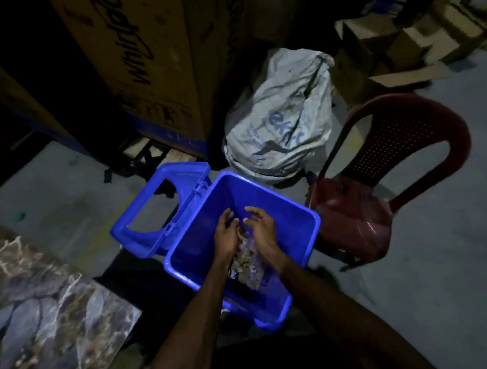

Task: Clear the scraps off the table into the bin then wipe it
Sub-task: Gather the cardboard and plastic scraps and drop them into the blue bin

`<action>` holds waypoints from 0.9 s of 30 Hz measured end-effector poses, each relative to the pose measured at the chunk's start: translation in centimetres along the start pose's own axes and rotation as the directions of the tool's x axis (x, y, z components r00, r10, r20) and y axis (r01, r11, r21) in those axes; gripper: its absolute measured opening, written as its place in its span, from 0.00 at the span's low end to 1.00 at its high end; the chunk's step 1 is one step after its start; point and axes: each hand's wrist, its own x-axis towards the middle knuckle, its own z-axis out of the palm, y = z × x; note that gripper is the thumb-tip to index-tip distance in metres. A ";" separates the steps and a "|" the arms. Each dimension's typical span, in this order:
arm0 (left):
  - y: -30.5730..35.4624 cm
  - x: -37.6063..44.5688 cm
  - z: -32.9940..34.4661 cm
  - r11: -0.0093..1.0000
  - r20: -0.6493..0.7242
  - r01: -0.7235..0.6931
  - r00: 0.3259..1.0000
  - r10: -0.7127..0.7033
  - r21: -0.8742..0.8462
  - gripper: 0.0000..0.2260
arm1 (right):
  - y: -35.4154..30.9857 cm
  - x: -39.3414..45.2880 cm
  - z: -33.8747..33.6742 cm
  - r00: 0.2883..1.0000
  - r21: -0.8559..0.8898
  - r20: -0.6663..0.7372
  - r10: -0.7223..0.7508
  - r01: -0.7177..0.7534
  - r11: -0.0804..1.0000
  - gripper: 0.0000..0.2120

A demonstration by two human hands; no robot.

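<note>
Over the open mouth of the blue bin (pixel 296 223), just below the centre of the view, both hands are held together. The left hand (pixel 226 236) and the right hand (pixel 263 229) face each other with fingers loosely curled, cupping a clump of pale scraps (pixel 248 265) between the palms; some of it appears to hang or fall below the wrists, though blur makes that hard to settle.

The step in hand looks like the dumping of scraps, so the clearing half of the task is under way and the wiping has not begun. The next move would call for parting the palms so the load drops inside the bin's walls, then turning back toward the surface (pixel 38 293) at eight o'clock. Only a corner of that marbled surface shows, so whether more scraps lie on it cannot be told, and no cloth is visible.

By count: one bin, with its one swing-frame lid (pixel 140 241) flipped open toward ten o'clock; two hands; one clump of scraps. Around them stand one red plastic chair (pixel 386 200) at three o'clock, one white sack (pixel 283 115) at twelve o'clock, and one tall cardboard box (pixel 141 60) at eleven.
</note>
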 end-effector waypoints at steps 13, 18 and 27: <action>-5.3 -9.3 0.0 0.970 -0.526 0.032 0.836 -0.157 -0.239 0.16 | 2.9 4.1 -7.9 0.901 -0.293 0.422 0.104 0.027 0.956 0.17; -8.4 -15.9 1.9 0.929 -0.593 0.013 0.766 -0.248 -0.371 0.16 | 3.5 1.6 -10.1 0.818 -0.374 0.561 0.129 0.111 0.921 0.14; -9.3 -23.9 2.1 0.879 -0.644 -0.157 0.739 -0.197 -0.449 0.09 | 6.1 -6.6 -11.5 0.551 -0.397 0.821 0.147 0.367 0.842 0.16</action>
